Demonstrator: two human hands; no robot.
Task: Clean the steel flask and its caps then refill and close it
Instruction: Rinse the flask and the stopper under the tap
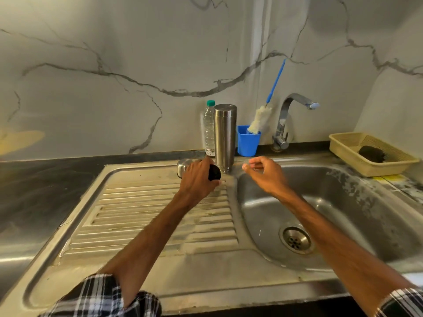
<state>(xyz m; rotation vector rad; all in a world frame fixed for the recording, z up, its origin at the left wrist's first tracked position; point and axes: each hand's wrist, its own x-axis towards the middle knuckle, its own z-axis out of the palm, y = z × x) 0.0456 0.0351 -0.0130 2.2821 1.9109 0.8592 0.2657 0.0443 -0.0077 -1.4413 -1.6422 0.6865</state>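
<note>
- Two hands work at mid-frame. The left hand (198, 178) curls round a black cap (215, 172) just left of the flask. The right hand (263, 172) hangs loosely curled, thumb near forefinger, holding nothing, just right of the flask's lower end.
- The flask (225, 133) stands mouth down at centre frame, on the back edge of the drainboard (148, 213), apparently draining. A steel cap (184, 167) sits behind the left hand.
- By this layout the washing looks done, and the step is probably turning the flask upright to refill it.
- Grip the flask round its body with the free right hand. Lift before turning, so it does not knock the bottle (209, 131) just beside it on the left.
- Wet steel is likely slippery, so wrap the fingers fully rather than pinching.
- Keep the black cap's inner face off the stained drainboard while the flask is filled.
- Water could come from the bottle or the tap (288, 120); I cannot tell which is meant. Either way, fill over the sink (343, 202) at right so spills drain.
- Seat the black cap squarely first, then the steel cap.
</note>
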